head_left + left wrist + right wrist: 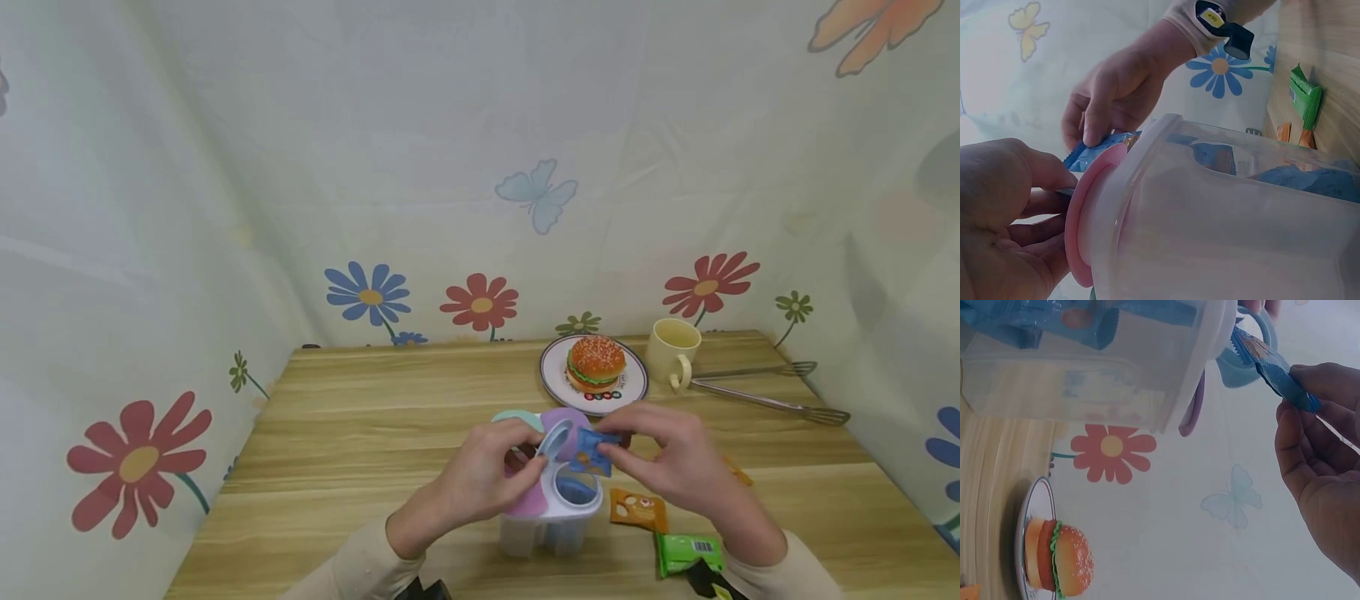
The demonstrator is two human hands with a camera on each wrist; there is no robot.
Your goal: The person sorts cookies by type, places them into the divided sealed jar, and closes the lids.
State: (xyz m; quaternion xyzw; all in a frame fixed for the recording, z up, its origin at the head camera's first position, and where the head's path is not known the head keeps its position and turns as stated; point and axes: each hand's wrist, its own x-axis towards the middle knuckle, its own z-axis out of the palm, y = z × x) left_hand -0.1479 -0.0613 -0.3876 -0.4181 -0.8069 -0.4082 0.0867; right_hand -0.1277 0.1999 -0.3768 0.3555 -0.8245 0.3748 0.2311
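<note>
A clear container [519, 537] with a white top and several coloured flip lids stands at the table's front. My left hand [476, 471] pinches its raised light-blue lid [555, 440], beside the round opening [577, 485]. Above that opening, my right hand [678, 458] holds a small blue snack packet [591, 452] between thumb and fingers. In the right wrist view the packet [1279, 375] tilts toward the opening, one end near the rim. Several blue packets [1054, 322] lie inside the container, seen through its wall. The pink lid [1079, 219] is down, close to my left fingers.
An orange packet [637, 509] and a green packet [688, 553] lie right of the container; another orange one [738, 472] is partly behind my right arm. Farther back are a plate [551, 385] with a toy burger [596, 362], a yellow mug [672, 350] and two metal whisk-like utensils [772, 402].
</note>
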